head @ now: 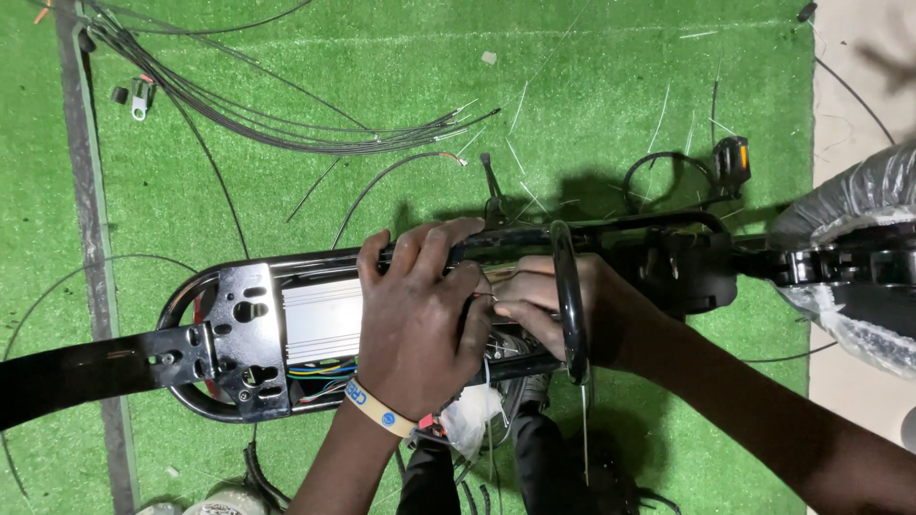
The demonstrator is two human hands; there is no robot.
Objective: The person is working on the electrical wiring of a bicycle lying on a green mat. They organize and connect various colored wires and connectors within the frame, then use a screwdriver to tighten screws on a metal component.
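Left hand fingers spread flat over frame centre; right hand fingertips pinched together on wire beside it.

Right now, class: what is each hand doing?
Left hand: fingers curled, pressing on the black frame.
Right hand: closed, pinching something small inside the frame; what, cannot be told.

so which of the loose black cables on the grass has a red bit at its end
The single curved cable lying just above the frame, its tip red near the middle of the turf. The bundled cables above it end in bare silvery tips.
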